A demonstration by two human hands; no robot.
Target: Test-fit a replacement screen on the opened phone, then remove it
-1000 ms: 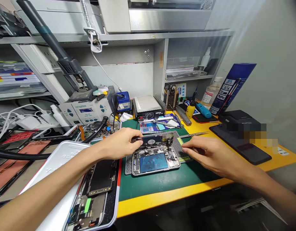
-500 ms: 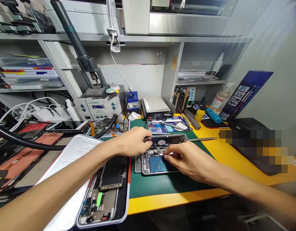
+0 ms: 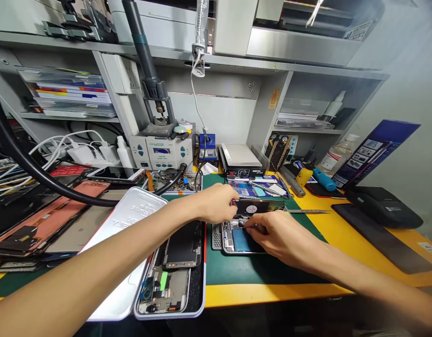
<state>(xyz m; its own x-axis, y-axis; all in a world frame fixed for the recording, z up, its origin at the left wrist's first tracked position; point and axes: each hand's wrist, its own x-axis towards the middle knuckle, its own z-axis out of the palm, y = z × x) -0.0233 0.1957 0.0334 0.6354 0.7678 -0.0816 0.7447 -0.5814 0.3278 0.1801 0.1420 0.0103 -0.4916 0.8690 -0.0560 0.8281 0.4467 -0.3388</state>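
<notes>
On the green mat at the middle of the table, an opened smartphone lies over a perforated metal plate, its display panel propped up along the far edge. The left hand pinches the panel's left end between thumb and fingers. The right hand is narrow, fingertips drawn together over the phone's interior beside the blue-faced battery; whether anything small is held there cannot be told.

In this inspector's judgement, the work calls for a steady panel angle, since any flex cable at the hinge side could tear under strain. Light fingertip pressure, clear of the battery face, appears advisable. The plate could slide if the phone is pushed sideways.

The surface is crowded. Left of the mat, an open case contains phone parts; its white lid lies folded out alongside. Tweezers lie to the right, near a dark phone. Behind stand a hot-air station and a heating plate, beneath a grey shelf. A plain pale wall closes the right side.
</notes>
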